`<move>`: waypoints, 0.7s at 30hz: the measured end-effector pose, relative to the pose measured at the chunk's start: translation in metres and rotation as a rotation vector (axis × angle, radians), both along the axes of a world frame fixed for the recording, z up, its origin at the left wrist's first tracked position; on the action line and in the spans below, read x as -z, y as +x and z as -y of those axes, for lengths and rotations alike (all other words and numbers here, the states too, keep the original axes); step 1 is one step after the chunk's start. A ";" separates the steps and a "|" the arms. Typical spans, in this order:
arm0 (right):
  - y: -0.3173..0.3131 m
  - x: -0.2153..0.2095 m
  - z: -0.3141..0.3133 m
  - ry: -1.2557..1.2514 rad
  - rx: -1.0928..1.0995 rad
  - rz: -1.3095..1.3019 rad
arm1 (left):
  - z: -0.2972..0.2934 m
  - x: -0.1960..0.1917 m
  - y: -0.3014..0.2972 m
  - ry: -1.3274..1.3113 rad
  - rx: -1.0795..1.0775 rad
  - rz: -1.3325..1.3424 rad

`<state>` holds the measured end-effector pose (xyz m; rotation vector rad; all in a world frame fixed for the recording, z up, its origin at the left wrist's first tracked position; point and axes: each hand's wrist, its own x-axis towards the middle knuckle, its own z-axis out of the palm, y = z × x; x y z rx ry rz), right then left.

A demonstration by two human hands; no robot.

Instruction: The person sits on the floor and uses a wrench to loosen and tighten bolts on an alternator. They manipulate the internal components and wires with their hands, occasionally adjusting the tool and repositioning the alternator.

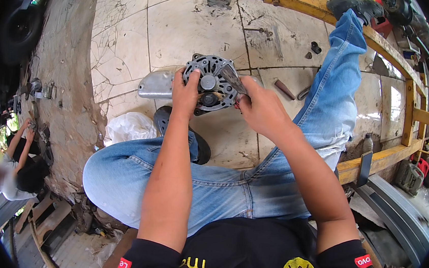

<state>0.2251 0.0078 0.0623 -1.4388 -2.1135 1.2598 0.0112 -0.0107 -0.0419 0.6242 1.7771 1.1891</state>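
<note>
A round grey metal alternator, slotted around its rim, is held up over the tiled floor in front of me. My left hand grips its left edge, thumb on the upper face and fingers out of sight behind. In my right hand is a worn, dirty brush. The brush's head touches the right part of the slotted face. Below my left hand lies a rounded silver metal cover, partly hidden by that hand.
Right of the alternator, a brown tapered piece and small dark parts lie on the tiles. A white plastic bag sits by my left knee. A yellow metal frame borders the right. Another person crouches far left.
</note>
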 end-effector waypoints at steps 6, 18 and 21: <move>0.006 0.014 0.000 0.215 -0.055 -0.001 | -0.002 -0.019 0.004 -0.001 -0.008 0.118; -0.006 0.010 0.006 0.133 -0.113 0.124 | -0.004 -0.018 -0.003 -0.015 0.043 0.082; -0.006 0.006 0.008 0.112 -0.157 0.165 | -0.003 -0.016 -0.005 -0.020 0.052 0.075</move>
